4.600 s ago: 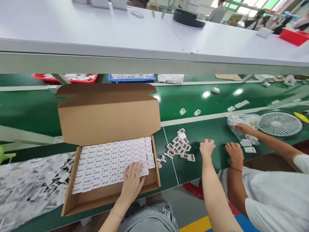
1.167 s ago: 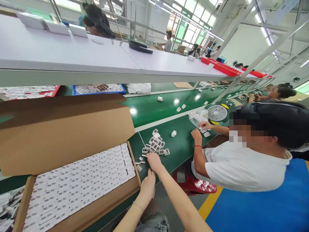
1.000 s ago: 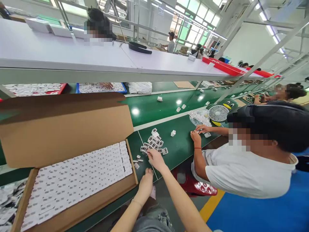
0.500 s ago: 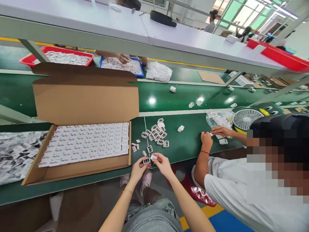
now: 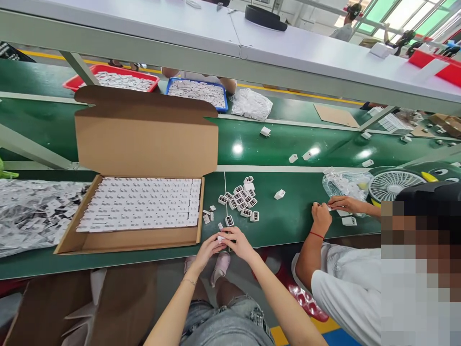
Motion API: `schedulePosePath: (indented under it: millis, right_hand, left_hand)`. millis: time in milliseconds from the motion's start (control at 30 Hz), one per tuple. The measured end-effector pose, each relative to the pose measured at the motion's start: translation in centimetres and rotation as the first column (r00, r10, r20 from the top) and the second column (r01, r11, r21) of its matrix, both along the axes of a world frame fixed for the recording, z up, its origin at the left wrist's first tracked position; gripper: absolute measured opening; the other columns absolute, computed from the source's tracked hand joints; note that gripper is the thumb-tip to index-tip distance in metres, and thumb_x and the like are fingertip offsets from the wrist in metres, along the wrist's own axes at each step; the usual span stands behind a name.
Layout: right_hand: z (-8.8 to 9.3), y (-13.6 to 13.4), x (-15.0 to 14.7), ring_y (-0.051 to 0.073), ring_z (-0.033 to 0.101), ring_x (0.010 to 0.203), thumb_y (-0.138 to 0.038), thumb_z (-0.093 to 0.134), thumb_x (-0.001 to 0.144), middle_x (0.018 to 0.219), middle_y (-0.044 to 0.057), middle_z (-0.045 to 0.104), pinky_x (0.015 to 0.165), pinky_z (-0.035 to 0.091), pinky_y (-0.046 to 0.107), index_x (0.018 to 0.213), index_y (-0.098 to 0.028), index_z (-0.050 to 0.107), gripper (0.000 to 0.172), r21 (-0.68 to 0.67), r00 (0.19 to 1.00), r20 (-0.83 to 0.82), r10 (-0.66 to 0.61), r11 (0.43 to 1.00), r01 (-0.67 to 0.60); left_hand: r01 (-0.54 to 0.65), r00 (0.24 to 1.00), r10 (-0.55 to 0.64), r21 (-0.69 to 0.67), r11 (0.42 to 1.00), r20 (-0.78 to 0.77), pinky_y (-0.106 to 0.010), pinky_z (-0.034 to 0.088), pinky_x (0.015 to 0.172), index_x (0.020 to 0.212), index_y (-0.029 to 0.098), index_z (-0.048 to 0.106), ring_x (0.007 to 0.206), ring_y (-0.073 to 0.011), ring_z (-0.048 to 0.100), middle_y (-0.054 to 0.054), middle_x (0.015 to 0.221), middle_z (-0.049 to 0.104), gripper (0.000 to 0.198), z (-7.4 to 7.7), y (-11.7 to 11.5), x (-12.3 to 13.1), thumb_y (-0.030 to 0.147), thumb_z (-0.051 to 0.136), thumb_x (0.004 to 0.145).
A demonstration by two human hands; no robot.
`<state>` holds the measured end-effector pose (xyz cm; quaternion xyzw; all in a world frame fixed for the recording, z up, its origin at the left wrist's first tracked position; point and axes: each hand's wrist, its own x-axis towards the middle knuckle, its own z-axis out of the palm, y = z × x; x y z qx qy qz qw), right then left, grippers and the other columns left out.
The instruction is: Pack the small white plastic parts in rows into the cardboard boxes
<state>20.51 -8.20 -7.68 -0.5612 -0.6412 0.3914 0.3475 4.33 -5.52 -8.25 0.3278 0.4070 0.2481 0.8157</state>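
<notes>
Close to the bench's front edge, my left hand [image 5: 206, 251] is closed round a small white charger [image 5: 221, 238], mostly hidden by fingers. My right hand [image 5: 238, 244] meets it from the other side, its fingertips closed on the same charger. The small white part it pinched earlier cannot be told apart now. Just beyond my fingers stands another white charger [image 5: 229, 221] with a dark port face. Behind it is a cluster of similar chargers [image 5: 245, 196]. Several small white pieces [image 5: 207, 218] lie to the left, beside the box.
An open cardboard box [image 5: 144, 242] holds rows of white pieces. Left of it are heaped plastic bags [image 5: 39, 216]. A co-worker's hands [image 5: 322, 214] work at the right, near a fan [image 5: 394, 186]. A raised shelf [image 5: 201, 53] spans above the green belt [image 5: 281, 144].
My hands have come together, the right bringing its small white part against the charger in the left. The view has shifted left. Across the belt, a person's hand has left the blue tray.
</notes>
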Motion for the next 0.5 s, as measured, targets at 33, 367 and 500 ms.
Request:
schedulePosePath:
  millis: [33,367,500]
  right_hand:
    - [-0.2,-0.1,-0.1,0.016,0.047,0.099,-0.027,0.054,0.082,0.109,0.004,0.056,0.089,0.040,0.034,0.111,-0.032,0.058,0.029,-0.005,1.000,-0.002,-0.014,1.000,0.014]
    - [0.8,0.3,0.0,0.015,0.053,0.094,-0.027,0.039,0.089,0.111,0.006,0.052,0.085,0.044,0.031,0.118,-0.028,0.053,0.032,0.032,0.981,0.070,-0.179,0.984,0.177]
    - [-0.1,2.3,-0.9,0.017,0.055,0.098,-0.022,0.040,0.088,0.108,0.006,0.058,0.084,0.045,0.030,0.113,-0.024,0.055,0.029,0.070,0.968,0.230,-0.096,0.994,0.082]
  left_hand:
    - [-0.009,1.000,0.008,-0.001,1.000,-0.017,-0.039,0.044,0.094,0.105,0.014,0.056,0.098,-0.0222,0.059,-0.009,0.110,0.061,0.040,0.0,0.0,0.1,0.036,0.059,0.072]
    - [-0.175,0.961,0.209,0.189,0.966,-0.183,-0.040,0.047,0.089,0.112,0.013,0.051,0.091,-0.0225,0.062,-0.014,0.114,0.057,0.053,-1.1,-1.2,1.5,0.051,0.051,0.074]
    - [-0.291,0.875,0.398,0.357,0.888,-0.277,-0.033,0.044,0.092,0.129,0.018,0.033,0.101,-0.0188,0.058,-0.014,0.134,0.038,0.058,-1.0,0.1,1.7,0.052,0.036,0.082]
